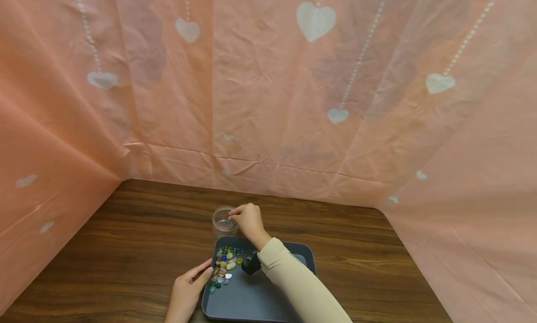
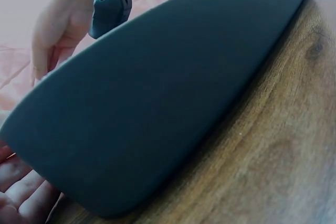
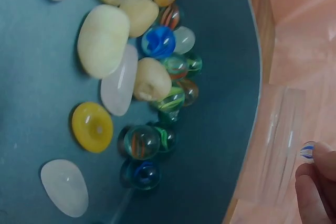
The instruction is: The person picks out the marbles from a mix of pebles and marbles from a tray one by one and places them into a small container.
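Pinching a small clear glass marble with blue and white stripes (image 3: 306, 150) in the grip of the right hand (image 1: 248, 219), with thumb and fingertips clamped on it. Holding it just above the open mouth of a clear round plastic jar (image 1: 217, 226), set on the brown wood-grain tabletop (image 1: 126, 248) just beyond a dark grey rectangular tray with rounded corners (image 1: 243, 304). Gripping the tray's left side with the left hand (image 1: 186, 290), with thumb over the rim and fingers along the outside.

Can see, in the left part of the tray, a cluster of swirled glass marbles and smooth pebbles: among them a bright blue marble (image 3: 158, 42), a large cream oval pebble (image 3: 103, 41) and a flat yellow glass disc (image 3: 92, 127). Can also see a black wrist camera (image 1: 251, 264) below the right hand, a beige sleeve (image 1: 293, 281) across the tray, and a pink fabric curtain with white hearts (image 1: 272, 99) behind the tabletop.
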`<state>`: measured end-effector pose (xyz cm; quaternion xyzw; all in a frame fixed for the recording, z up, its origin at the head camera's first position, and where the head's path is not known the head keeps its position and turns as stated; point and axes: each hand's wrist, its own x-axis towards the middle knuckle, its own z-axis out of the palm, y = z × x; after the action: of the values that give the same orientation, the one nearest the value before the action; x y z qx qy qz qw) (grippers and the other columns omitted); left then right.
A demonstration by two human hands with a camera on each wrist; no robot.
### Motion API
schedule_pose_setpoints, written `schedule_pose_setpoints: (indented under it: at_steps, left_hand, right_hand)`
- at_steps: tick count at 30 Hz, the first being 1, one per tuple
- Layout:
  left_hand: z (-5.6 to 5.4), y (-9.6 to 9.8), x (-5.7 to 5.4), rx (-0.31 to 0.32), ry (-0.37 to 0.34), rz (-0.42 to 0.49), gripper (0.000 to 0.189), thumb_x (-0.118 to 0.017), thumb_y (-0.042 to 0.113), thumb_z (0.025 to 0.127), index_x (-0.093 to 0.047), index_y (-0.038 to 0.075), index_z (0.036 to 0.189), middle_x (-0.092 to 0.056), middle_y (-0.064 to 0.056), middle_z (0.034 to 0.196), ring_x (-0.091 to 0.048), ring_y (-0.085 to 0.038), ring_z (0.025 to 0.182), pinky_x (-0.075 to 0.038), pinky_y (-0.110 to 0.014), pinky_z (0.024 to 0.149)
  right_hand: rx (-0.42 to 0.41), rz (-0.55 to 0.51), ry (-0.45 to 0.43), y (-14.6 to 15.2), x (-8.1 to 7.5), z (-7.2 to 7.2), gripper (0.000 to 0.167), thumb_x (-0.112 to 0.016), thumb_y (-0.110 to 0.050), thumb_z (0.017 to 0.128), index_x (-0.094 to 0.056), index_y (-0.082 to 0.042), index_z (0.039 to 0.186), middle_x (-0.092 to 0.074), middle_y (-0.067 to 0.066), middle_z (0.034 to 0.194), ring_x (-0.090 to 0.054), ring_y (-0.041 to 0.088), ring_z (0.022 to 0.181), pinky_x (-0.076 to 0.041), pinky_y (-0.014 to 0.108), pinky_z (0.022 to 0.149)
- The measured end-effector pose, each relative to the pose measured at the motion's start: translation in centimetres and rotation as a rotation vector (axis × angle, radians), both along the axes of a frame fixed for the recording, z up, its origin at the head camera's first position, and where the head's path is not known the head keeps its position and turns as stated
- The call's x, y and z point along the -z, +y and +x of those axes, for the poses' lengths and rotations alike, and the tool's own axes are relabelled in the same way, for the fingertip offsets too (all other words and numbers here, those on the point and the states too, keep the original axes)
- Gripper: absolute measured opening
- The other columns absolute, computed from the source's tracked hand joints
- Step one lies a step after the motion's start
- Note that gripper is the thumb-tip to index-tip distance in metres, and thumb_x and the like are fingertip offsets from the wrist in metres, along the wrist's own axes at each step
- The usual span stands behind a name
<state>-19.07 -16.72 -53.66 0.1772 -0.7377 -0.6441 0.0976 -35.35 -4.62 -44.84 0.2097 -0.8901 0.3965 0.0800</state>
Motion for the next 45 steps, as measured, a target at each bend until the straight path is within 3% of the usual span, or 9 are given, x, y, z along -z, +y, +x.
schedule_pose_setpoints:
  at_steps: [3, 8, 13, 16, 23, 29, 39, 45]
  left_hand:
    - [0.1, 0.0, -0.1, 0.007, 0.002, -0.01, 0.042, -0.072, 0.034, 0.092, -0.07, 0.006, 0.124, -0.069, -0.015, 0.125, -0.064, -0.017, 0.111, -0.052, -0.016, 0.079]
    - [0.0, 0.0, -0.1, -0.003, -0.009, -0.007, 0.04, -0.073, 0.032, 0.091, -0.071, 0.008, 0.123, -0.07, -0.013, 0.124, -0.064, -0.011, 0.107, -0.052, -0.016, 0.079]
    - [0.1, 0.0, -0.1, -0.005, -0.002, -0.004, 0.039, -0.073, 0.031, 0.092, -0.071, 0.007, 0.123, -0.069, -0.014, 0.124, -0.064, -0.017, 0.11, -0.051, -0.016, 0.078]
    - [0.1, 0.0, 0.0, -0.002, 0.0, -0.019, 0.04, -0.073, 0.032, 0.092, -0.071, 0.007, 0.123, -0.069, -0.014, 0.124, -0.064, -0.016, 0.11, -0.051, -0.016, 0.078]
    - [0.0, 0.1, 0.2, -0.001, 0.008, 0.01, 0.041, -0.073, 0.031, 0.091, -0.07, 0.006, 0.123, -0.069, -0.015, 0.124, -0.063, 0.002, 0.097, -0.051, -0.015, 0.078]
    - [0.2, 0.0, 0.0, -0.002, -0.004, -0.014, 0.042, -0.072, 0.033, 0.092, -0.07, 0.007, 0.124, -0.069, -0.014, 0.125, -0.064, -0.005, 0.102, -0.051, -0.015, 0.077]
    - [0.1, -0.1, 0.1, -0.019, -0.014, 0.009, 0.043, -0.075, 0.034, 0.089, -0.071, 0.008, 0.123, -0.07, -0.013, 0.124, -0.065, -0.006, 0.102, -0.052, -0.016, 0.077]
    - [0.1, 0.1, 0.1, -0.023, -0.012, 0.008, 0.043, -0.075, 0.035, 0.089, -0.071, 0.008, 0.122, -0.07, -0.012, 0.124, -0.062, -0.006, 0.107, -0.05, -0.014, 0.08]
  right_hand:
    - [0.009, 0.026, -0.001, 0.0, 0.0, 0.0, 0.004, -0.081, -0.004, 0.077, -0.081, -0.004, 0.081, -0.078, 0.009, 0.082, -0.072, 0.019, 0.078, -0.045, 0.016, 0.056]
    - [0.014, 0.049, -0.016, 0.0, 0.1, 0.0, 0.003, -0.082, -0.007, 0.078, -0.081, -0.005, 0.081, -0.078, 0.008, 0.082, -0.073, 0.02, 0.081, -0.051, 0.02, 0.061]
    - [0.007, 0.02, -0.027, 0.4, 0.3, -0.1, 0.004, -0.081, -0.007, 0.079, -0.081, -0.005, 0.082, -0.079, 0.007, 0.083, -0.073, 0.02, 0.083, -0.053, 0.022, 0.064]
    - [0.015, -0.019, -0.057, 0.9, 0.3, 0.1, 0.005, -0.082, -0.009, 0.079, -0.082, -0.005, 0.082, -0.079, 0.007, 0.084, -0.071, 0.018, 0.081, -0.049, 0.019, 0.062]
    - [0.039, -0.196, -0.144, 3.2, -0.1, 1.0, 0.015, -0.084, -0.019, 0.079, -0.082, -0.006, 0.085, -0.078, 0.01, 0.084, -0.063, 0.009, 0.071, -0.045, 0.019, 0.057]
    - [0.085, -0.358, -0.263, 5.3, 0.5, 1.9, 0.019, -0.084, -0.018, 0.08, -0.081, -0.002, 0.09, -0.078, 0.014, 0.09, -0.064, 0.004, 0.074, -0.05, 0.019, 0.063]
    - [0.075, -0.47, -0.357, 7.6, 2.2, 3.8, 0.02, -0.08, -0.01, 0.083, -0.078, 0.004, 0.097, -0.077, 0.018, 0.092, -0.07, 0.005, 0.076, -0.058, 0.022, 0.071]
    - [0.113, -0.433, -0.368, 8.7, 3.3, 4.9, 0.021, -0.082, -0.013, 0.081, -0.079, 0.002, 0.095, -0.078, 0.016, 0.093, -0.068, 0.002, 0.077, -0.057, 0.021, 0.071]
